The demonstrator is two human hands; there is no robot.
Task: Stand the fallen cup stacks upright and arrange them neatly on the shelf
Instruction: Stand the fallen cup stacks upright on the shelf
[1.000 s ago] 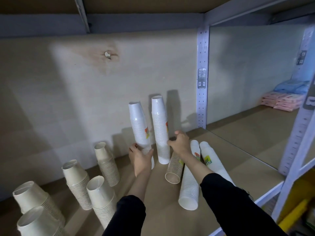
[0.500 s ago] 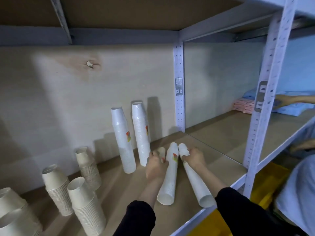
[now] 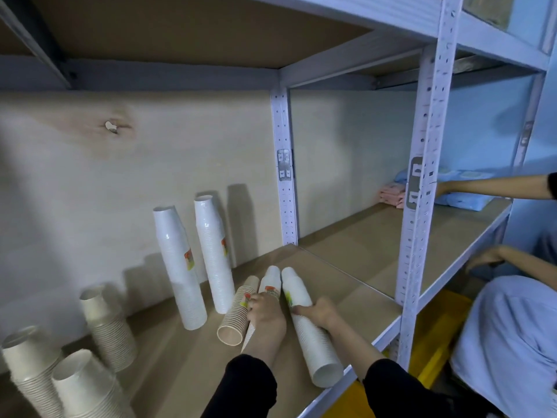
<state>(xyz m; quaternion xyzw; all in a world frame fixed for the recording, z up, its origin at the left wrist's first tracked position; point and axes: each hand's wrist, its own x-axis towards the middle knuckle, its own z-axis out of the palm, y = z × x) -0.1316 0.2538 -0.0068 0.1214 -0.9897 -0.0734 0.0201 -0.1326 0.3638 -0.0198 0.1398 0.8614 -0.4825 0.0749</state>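
Over at 12 o'clock on the shelf (image 3: 346, 300), two white stacks (image 3: 193, 267) already stand. Three stacks remain down: left hand (image 3: 266, 312) wraps the middle white stack (image 3: 269, 285), right hand (image 3: 319, 310) grips the right white stack (image 3: 313, 336), brown stack (image 3: 238, 315) at 9 o'clock untouched.

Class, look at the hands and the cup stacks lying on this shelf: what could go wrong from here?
1. The right white stack under the right hand has its open end at the shelf's front edge; it might roll off.
2. Lifting the middle white stack under the left hand could nudge the short brown stack beside it.
3. Either lift may topple the two upright white stacks nearby.
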